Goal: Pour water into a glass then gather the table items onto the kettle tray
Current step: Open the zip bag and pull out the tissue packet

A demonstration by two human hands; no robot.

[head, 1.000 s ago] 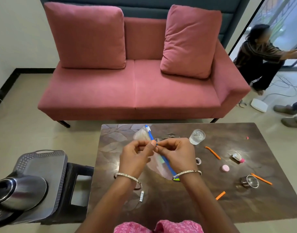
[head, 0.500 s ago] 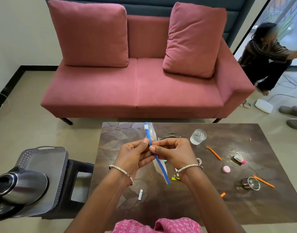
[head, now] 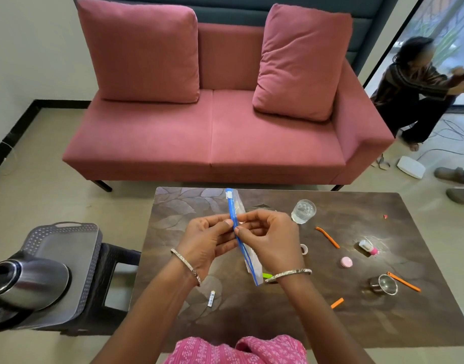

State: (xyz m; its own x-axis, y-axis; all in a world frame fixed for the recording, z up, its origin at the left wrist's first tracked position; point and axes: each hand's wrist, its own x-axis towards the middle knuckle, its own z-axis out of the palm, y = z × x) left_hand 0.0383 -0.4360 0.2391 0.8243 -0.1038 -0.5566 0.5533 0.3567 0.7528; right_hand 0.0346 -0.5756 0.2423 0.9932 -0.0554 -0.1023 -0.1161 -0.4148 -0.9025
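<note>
Pinching blue zip strip of clear zip bag (head: 248, 254) between left hand (head: 208, 240) and right hand (head: 269, 239), both clamped on it mid-table; held raised and edge-on, likely to work seal. Glass (head: 303, 211) with water standing far of right hand. Orange strips, pink cap, steel cup (head: 384, 284) scattered right. Kettle tray (head: 68, 248) on stool at left, kettle (head: 21, 287) on near end. No readable writing.

Table count: four orange sticks (head: 327, 236), one glass (head: 303, 211), one steel cup (head: 384, 284), one pink cap (head: 346, 262), one zip bag (head: 242, 237).
</note>
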